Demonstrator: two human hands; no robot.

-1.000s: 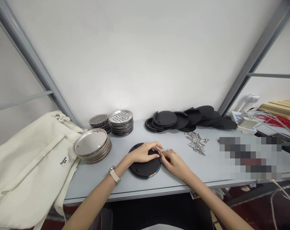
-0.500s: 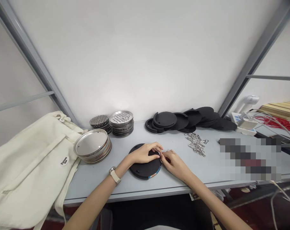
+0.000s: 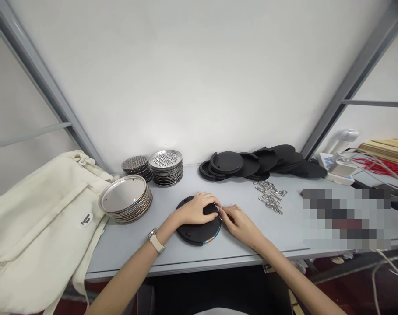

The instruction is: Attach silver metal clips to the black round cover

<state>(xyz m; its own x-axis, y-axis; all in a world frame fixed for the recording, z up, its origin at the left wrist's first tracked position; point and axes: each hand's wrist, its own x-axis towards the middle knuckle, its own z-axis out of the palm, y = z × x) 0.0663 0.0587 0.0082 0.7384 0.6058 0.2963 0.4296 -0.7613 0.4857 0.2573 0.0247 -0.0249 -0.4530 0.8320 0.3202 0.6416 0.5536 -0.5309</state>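
A black round cover [image 3: 195,234] lies on the table, with a thin strip of coloured edge showing at its lower right rim. My left hand [image 3: 197,209] lies over its top, wearing a watch at the wrist, and its thumb and fingers close in at the right rim. There my right hand [image 3: 236,220] pinches a small silver metal clip [image 3: 219,208] between thumb and forefinger, mostly hidden by the fingertips. Whether the clip passes through the cover cannot be seen. Beyond my right hand lies a loose pile of similar metal clips [image 3: 270,197].
At the left stand a stack of round metal plates [image 3: 125,194] and two stacks of grater discs [image 3: 166,159] [image 3: 135,162]. More black covers [image 3: 227,162] overlap along the wall. A cream bag [image 3: 51,227] leans at far left; red cords [image 3: 376,168] lie at far right.
My hands stay at the cover's right rim. The left fingers have shifted slightly, and more of the silver clip shows between both hands' fingertips.
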